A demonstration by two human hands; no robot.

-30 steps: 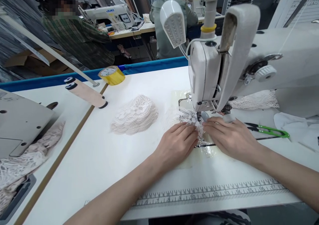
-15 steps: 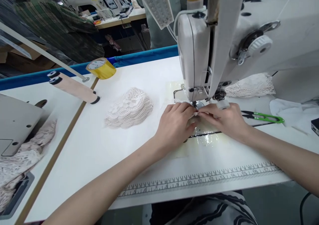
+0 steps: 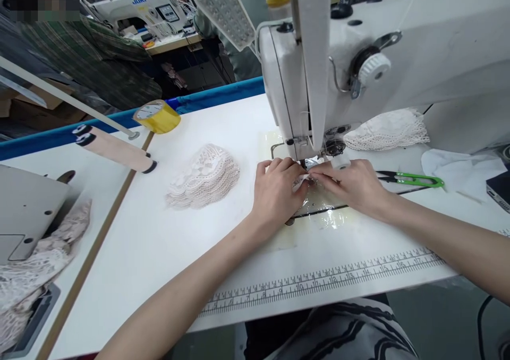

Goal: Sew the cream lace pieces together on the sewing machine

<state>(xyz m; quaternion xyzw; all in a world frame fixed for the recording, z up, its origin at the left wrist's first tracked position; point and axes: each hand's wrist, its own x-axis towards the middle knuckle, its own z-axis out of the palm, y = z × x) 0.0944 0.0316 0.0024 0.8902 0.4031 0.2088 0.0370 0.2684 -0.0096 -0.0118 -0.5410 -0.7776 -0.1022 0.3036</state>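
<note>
Both hands are at the needle area of a white sewing machine [image 3: 289,94]. My left hand [image 3: 279,193] is closed on a small piece of white lace [image 3: 300,180], most of which its fingers hide. From the other side, my right hand [image 3: 350,185] pinches the edge of the same lace with thumb and forefinger, just in front of the presser foot. A stack of white lace pieces [image 3: 205,177] lies on the table to the left. Behind my right hand rests more folded lace [image 3: 390,130], beside the machine's body.
Green thread snips [image 3: 418,179] and a white cloth [image 3: 458,166] lie at the right. Yellow tape [image 3: 157,117] and pink thread cones [image 3: 115,148] are at the left. A printed ruler [image 3: 303,285] runs along the front edge. A person in a plaid shirt [image 3: 87,57] is beyond the table.
The camera view has shifted, so the machine appears further left. My left hand's fingers have curled more around the lace, which now shows between my hands.
</note>
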